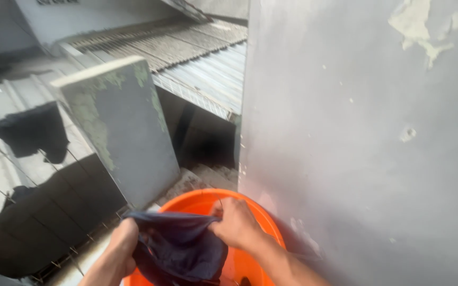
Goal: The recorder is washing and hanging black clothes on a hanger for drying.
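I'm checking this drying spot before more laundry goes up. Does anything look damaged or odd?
Yes: the grey wall has paint peeling at its upper right and a small chip lower down. The concrete parapet shows green staining.

1. The dark navy garment (181, 249) was soft, matt cloth, creased into loose folds.
2. The orange basin (263, 222) looked like smooth plastic with a slight gloss along its rim.
3. The grey wall (367, 132) was matt painted plaster, pitted and flaking near the top.
4. The low parapet (117, 127) was rough concrete, stained green.
5. The roof sheets (197, 58) were ribbed, dull metal.
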